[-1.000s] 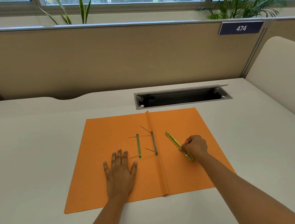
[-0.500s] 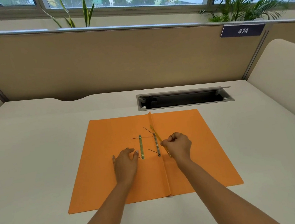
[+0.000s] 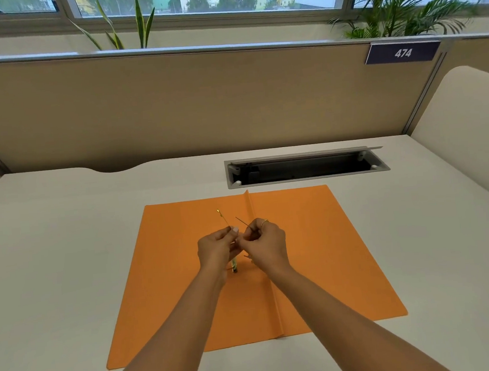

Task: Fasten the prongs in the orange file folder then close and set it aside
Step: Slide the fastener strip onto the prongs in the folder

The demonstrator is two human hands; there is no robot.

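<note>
Both my hands have come together over the open orange folder (image 3: 301,239) on the worktop (image 3: 52,261).

My left hand (image 3: 217,248), lying flat a second ago, is now pinched on the thin gold strip (image 3: 223,219), whose tip pokes up beyond it. My right hand (image 3: 267,244) has handed it over and is curled shut around a dark prong (image 3: 242,222) beside the spine.

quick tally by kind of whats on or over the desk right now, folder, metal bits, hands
orange folder: 1, lying open
hands: 2, left hand and right hand, pinched together over the fold
metal fastener pieces partly visible: 3, a gold strip, a thin prong, a gold bar
total: 6
</note>
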